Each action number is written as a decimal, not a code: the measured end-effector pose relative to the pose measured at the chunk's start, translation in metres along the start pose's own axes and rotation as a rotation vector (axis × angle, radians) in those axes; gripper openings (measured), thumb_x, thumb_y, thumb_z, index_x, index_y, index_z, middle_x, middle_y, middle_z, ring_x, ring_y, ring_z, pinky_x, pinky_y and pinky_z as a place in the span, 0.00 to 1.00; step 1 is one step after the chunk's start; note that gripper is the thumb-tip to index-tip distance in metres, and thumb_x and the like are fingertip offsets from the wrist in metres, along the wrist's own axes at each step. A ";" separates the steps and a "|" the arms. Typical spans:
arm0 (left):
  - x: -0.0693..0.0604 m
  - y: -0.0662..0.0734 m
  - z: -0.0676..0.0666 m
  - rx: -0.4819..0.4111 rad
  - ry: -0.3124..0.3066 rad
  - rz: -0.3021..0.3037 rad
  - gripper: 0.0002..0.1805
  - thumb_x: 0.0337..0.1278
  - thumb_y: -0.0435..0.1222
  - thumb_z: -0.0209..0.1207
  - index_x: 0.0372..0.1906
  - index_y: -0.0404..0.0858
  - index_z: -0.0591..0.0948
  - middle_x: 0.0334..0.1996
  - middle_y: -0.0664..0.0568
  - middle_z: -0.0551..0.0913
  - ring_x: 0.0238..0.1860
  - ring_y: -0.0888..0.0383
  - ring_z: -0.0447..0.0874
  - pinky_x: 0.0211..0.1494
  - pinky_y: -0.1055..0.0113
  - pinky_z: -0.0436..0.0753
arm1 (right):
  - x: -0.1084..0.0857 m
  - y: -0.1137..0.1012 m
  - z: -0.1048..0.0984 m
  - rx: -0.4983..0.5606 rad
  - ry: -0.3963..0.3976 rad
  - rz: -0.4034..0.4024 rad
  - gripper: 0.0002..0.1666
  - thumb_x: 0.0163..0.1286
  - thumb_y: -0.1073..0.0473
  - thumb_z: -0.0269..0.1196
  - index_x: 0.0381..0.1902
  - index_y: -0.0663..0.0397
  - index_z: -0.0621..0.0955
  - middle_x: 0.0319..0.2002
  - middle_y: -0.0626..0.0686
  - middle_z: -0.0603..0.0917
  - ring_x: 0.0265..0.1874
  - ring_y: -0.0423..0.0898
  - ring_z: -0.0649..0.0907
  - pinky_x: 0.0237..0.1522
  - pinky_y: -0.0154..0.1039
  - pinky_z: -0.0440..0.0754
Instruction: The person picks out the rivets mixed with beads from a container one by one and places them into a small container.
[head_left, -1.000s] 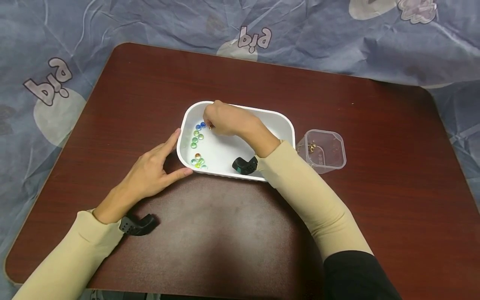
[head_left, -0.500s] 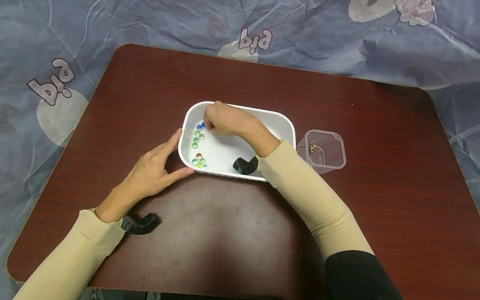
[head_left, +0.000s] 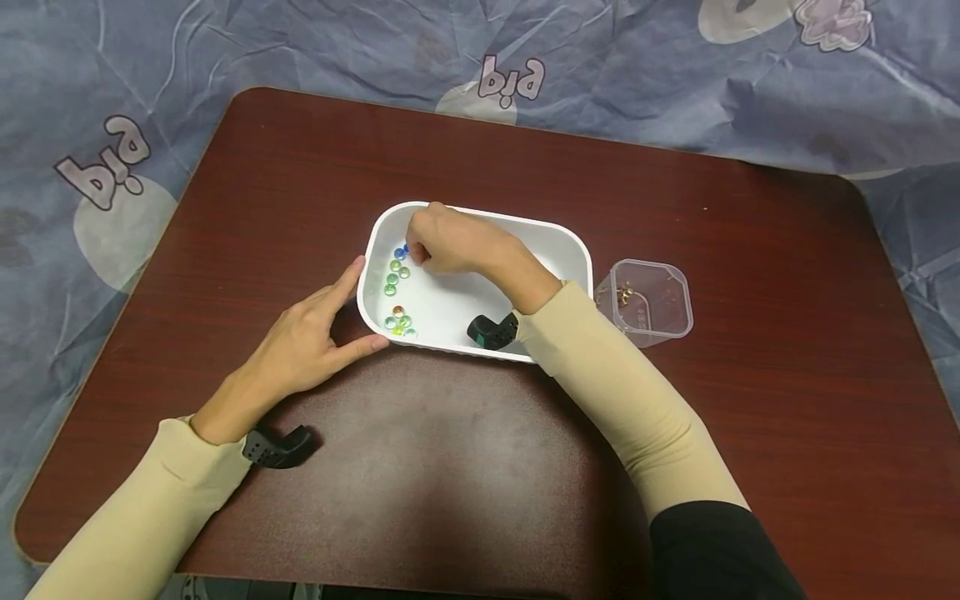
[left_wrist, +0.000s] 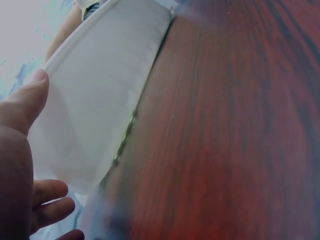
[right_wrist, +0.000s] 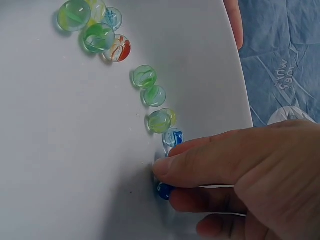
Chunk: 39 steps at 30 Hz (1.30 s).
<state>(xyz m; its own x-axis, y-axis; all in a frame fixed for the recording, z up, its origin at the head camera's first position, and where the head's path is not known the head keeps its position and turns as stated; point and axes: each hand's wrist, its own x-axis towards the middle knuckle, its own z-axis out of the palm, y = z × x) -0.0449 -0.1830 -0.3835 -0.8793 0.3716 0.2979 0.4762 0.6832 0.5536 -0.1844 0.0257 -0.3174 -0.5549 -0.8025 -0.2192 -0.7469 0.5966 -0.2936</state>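
A white tray [head_left: 465, 308] holds several glass marbles [head_left: 395, 279] along its left end: green, yellow, orange and blue. Spread fingers and thumb of my left hand [head_left: 296, 346] touch the tray's left end from outside. Inside the tray, my right hand [head_left: 453, 240] is bent down at the far end of the marble row. In the right wrist view, its thumb and fingers curl in and pinch at a dark blue marble [right_wrist: 164, 191], partly hidden by them. A light blue marble [right_wrist: 173, 137] lies just beside the fingertips.
A clear plastic container [head_left: 652, 304] with small gold-coloured pieces [head_left: 624, 295] stands against the right side of the tray. The brown table [head_left: 787, 375] extends around them, with a patterned blue cloth [head_left: 360, 50] beyond its far edge.
A small gold-brown thing seen at my right fingertips a second ago is now hidden. The right fingers have shifted slightly; the left hand and tray stay almost in place.
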 end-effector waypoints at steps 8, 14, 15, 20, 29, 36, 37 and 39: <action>0.002 0.001 0.000 -0.002 -0.007 0.000 0.52 0.55 0.50 0.70 0.78 0.39 0.54 0.67 0.36 0.70 0.64 0.41 0.74 0.59 0.44 0.75 | -0.002 0.004 -0.003 0.079 0.003 0.006 0.11 0.61 0.74 0.59 0.35 0.61 0.86 0.33 0.53 0.83 0.34 0.45 0.78 0.40 0.36 0.76; 0.003 0.001 0.000 0.003 -0.017 -0.011 0.52 0.55 0.50 0.70 0.78 0.39 0.54 0.67 0.36 0.71 0.63 0.41 0.74 0.59 0.44 0.74 | -0.005 0.006 -0.006 0.139 -0.015 0.011 0.12 0.61 0.74 0.59 0.37 0.61 0.87 0.34 0.52 0.84 0.35 0.45 0.79 0.41 0.36 0.77; 0.003 0.001 0.000 0.002 -0.016 -0.010 0.52 0.55 0.51 0.69 0.78 0.39 0.54 0.66 0.35 0.71 0.63 0.41 0.74 0.59 0.44 0.74 | -0.005 0.006 -0.007 0.146 -0.018 0.008 0.11 0.61 0.74 0.59 0.37 0.61 0.87 0.34 0.53 0.84 0.34 0.45 0.78 0.41 0.36 0.77; 0.002 0.000 0.000 -0.001 -0.012 -0.009 0.52 0.56 0.52 0.69 0.78 0.39 0.55 0.65 0.34 0.72 0.62 0.41 0.75 0.59 0.44 0.74 | -0.006 0.006 -0.009 0.149 -0.017 -0.003 0.12 0.60 0.74 0.59 0.36 0.61 0.87 0.33 0.52 0.83 0.33 0.45 0.78 0.39 0.35 0.76; 0.001 0.000 0.000 -0.003 -0.020 -0.023 0.52 0.56 0.51 0.69 0.78 0.39 0.54 0.65 0.33 0.72 0.62 0.40 0.75 0.59 0.43 0.74 | -0.009 0.007 -0.015 0.148 0.010 -0.024 0.13 0.57 0.75 0.59 0.34 0.60 0.87 0.31 0.51 0.84 0.33 0.45 0.79 0.39 0.35 0.77; 0.000 0.000 -0.001 -0.006 -0.035 -0.042 0.53 0.55 0.51 0.70 0.79 0.41 0.53 0.66 0.34 0.71 0.63 0.40 0.74 0.60 0.43 0.74 | -0.012 0.009 -0.021 0.141 0.018 -0.024 0.13 0.55 0.74 0.60 0.34 0.60 0.88 0.30 0.51 0.85 0.32 0.45 0.79 0.39 0.35 0.77; 0.000 0.000 -0.001 -0.006 -0.036 -0.043 0.53 0.55 0.51 0.70 0.79 0.41 0.53 0.67 0.34 0.71 0.63 0.40 0.73 0.60 0.44 0.73 | -0.013 0.009 -0.021 0.145 0.019 -0.022 0.13 0.55 0.74 0.60 0.34 0.60 0.88 0.30 0.50 0.85 0.33 0.44 0.80 0.40 0.35 0.77; 0.000 0.000 -0.001 -0.008 -0.039 -0.045 0.53 0.55 0.51 0.69 0.79 0.41 0.52 0.67 0.34 0.70 0.64 0.40 0.73 0.61 0.44 0.73 | -0.014 0.010 -0.022 0.156 0.021 -0.015 0.13 0.55 0.74 0.61 0.34 0.59 0.88 0.30 0.50 0.85 0.33 0.43 0.80 0.40 0.34 0.78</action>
<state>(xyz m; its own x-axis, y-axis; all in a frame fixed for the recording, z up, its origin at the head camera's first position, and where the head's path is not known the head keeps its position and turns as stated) -0.0451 -0.1830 -0.3828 -0.8989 0.3649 0.2425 0.4363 0.6950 0.5715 -0.1925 0.0427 -0.2965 -0.5524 -0.8104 -0.1949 -0.6902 0.5759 -0.4382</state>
